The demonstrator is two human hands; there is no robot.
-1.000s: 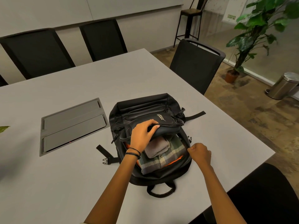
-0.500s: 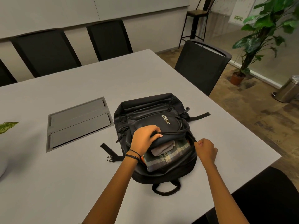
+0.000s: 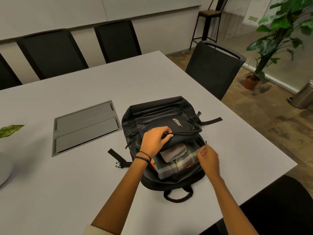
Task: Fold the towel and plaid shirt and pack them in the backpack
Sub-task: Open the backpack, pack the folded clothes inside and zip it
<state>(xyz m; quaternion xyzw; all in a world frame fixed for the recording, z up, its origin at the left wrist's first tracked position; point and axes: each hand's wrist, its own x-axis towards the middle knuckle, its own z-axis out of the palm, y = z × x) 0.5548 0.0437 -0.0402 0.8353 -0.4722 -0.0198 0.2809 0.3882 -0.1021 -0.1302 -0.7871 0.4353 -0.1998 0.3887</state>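
A black backpack [image 3: 152, 112] lies flat on the grey table [image 3: 101, 78] with its main compartment unzipped toward me. Inside lies the folded plaid shirt [image 3: 174, 167], and the folded grey-brown towel [image 3: 174, 152] rests on top of it. My left hand [image 3: 155, 141] grips the edge of the front flap [image 3: 183, 128] and holds it over the towel's far end. At the opening's right rim, just below the zipper pull [image 3: 206, 142], my right hand [image 3: 209, 158] hovers with curled fingers. It is blurred, so its grip is unclear.
A grey cable hatch [image 3: 84, 126] is set into the table left of the backpack. A white plant pot [image 3: 5, 168] stands at the left edge. Black chairs line the far side [image 3: 50, 53], the right side [image 3: 213, 68] and the near right corner [image 3: 279, 209].
My left hand has drawn the flap further over the towel. My right hand has shifted from the outer right rim inward over the opening, and its fist has loosened.
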